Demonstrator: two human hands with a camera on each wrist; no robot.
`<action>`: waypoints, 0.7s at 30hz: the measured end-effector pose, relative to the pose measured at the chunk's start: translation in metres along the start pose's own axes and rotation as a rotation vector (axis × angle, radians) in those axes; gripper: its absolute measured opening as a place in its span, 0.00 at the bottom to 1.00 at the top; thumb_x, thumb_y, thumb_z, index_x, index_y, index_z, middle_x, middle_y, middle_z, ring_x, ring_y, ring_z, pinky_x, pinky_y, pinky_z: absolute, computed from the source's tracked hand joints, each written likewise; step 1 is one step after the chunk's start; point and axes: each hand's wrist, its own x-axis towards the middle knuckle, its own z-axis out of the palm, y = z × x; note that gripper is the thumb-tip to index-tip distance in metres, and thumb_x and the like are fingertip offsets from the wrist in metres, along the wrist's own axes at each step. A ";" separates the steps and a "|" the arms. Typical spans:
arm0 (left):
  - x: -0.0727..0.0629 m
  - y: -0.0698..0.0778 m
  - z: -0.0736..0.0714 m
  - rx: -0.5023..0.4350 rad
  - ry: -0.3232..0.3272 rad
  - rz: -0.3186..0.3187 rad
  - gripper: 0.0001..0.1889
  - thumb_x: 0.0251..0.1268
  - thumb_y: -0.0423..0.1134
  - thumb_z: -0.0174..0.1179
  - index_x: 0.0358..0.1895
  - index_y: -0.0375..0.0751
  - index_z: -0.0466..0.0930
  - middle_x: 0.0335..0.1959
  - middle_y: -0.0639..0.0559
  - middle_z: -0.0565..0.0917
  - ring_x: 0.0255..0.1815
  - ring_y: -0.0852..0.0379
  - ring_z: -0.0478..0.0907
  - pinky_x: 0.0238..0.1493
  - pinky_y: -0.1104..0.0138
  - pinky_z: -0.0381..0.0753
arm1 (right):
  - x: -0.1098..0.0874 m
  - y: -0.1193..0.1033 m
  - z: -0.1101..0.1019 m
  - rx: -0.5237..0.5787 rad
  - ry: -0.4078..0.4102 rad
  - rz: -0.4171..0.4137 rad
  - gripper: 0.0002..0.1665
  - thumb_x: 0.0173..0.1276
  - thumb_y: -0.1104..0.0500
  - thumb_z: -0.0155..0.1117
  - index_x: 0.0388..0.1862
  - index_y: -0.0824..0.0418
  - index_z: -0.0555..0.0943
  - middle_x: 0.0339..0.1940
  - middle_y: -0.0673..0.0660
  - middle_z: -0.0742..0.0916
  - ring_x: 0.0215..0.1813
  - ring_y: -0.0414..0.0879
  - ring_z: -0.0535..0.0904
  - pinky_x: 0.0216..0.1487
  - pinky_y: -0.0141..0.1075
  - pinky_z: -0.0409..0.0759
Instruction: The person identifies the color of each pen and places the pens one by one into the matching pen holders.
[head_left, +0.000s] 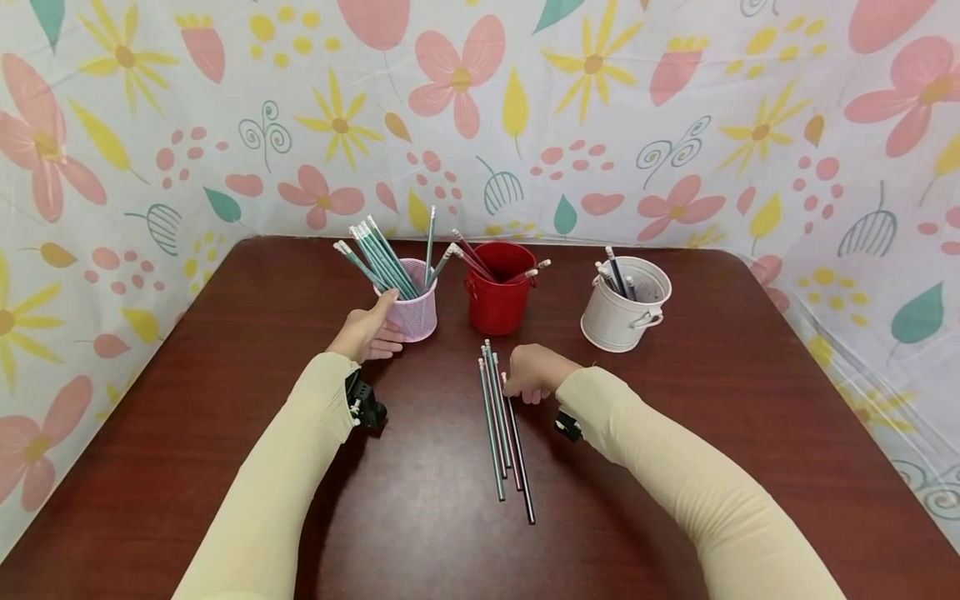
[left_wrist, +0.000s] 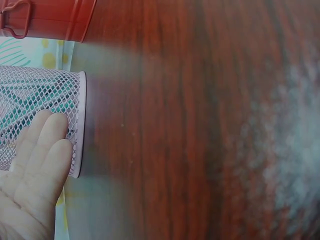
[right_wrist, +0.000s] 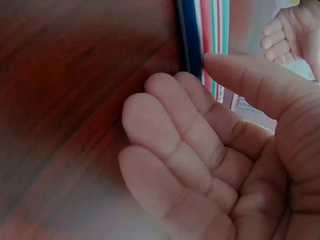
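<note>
My left hand rests against the side of a pink mesh pencil cup, thumb near its rim and fingers fairly straight along the mesh. Teal pencils lean inside that cup, eraser ends up. At the middle of the table, my right hand pinches a dark blue pencil near its eraser end, between thumb and index finger. In the right wrist view the other fingers curl loosely beside the dark blue pencil. Several teal and reddish pencils lie alongside it to the left.
A red bucket with reddish pencils stands at the back centre, close beside the pink cup. To its right is a white bucket holding a few dark pencils. Behind the brown table hangs a flower-patterned cloth.
</note>
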 end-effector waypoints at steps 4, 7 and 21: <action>0.000 -0.001 -0.001 -0.001 0.000 -0.001 0.42 0.66 0.66 0.44 0.57 0.22 0.69 0.42 0.38 0.81 0.42 0.45 0.82 0.52 0.56 0.79 | 0.000 0.001 0.003 0.016 0.005 0.003 0.11 0.61 0.62 0.59 0.21 0.63 0.80 0.16 0.56 0.83 0.19 0.45 0.79 0.22 0.34 0.79; -0.001 -0.001 0.000 -0.003 -0.004 -0.004 0.43 0.66 0.66 0.44 0.58 0.22 0.69 0.44 0.37 0.81 0.42 0.45 0.82 0.52 0.56 0.79 | 0.000 0.001 0.005 0.023 -0.002 0.021 0.11 0.61 0.61 0.60 0.21 0.63 0.80 0.16 0.56 0.83 0.18 0.44 0.79 0.22 0.34 0.79; 0.001 -0.002 0.000 0.006 -0.008 0.014 0.43 0.66 0.67 0.44 0.58 0.22 0.70 0.45 0.36 0.81 0.41 0.46 0.82 0.50 0.58 0.80 | -0.001 0.006 0.007 0.118 0.067 0.041 0.15 0.62 0.59 0.61 0.18 0.65 0.82 0.16 0.55 0.84 0.20 0.44 0.80 0.25 0.34 0.81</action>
